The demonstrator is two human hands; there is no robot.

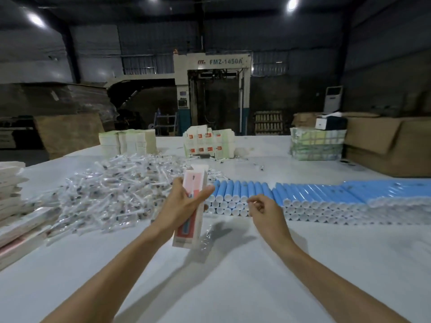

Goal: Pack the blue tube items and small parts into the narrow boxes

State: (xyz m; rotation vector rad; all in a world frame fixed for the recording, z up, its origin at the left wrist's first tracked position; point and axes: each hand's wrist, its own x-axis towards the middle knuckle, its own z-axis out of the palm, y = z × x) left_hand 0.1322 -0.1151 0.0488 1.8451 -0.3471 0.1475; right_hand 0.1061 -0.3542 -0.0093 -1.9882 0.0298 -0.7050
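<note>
- Left hand (184, 203) grips a narrow box (195, 183), thumb on one side and fingers curled round the other. The box is tilted, top flap open, above the table (233, 271).
- Right hand (263, 209) has its fingers curled at the white ends of the tubes (242, 191); I cannot tell if it holds one.
- Smooth blue tubes lie stacked in rows, running to the table's right edge.
- Small parts (112, 190) in crinkly clear wrap are heaped on the left.
- Bare pale tabletop lies in front of both.

Dim warehouse, dark walls, bright ceiling lamps (292, 3), large pale machine (212, 89), white floor-standing air conditioner (333, 99), cardboard stacks (387, 145)
</note>
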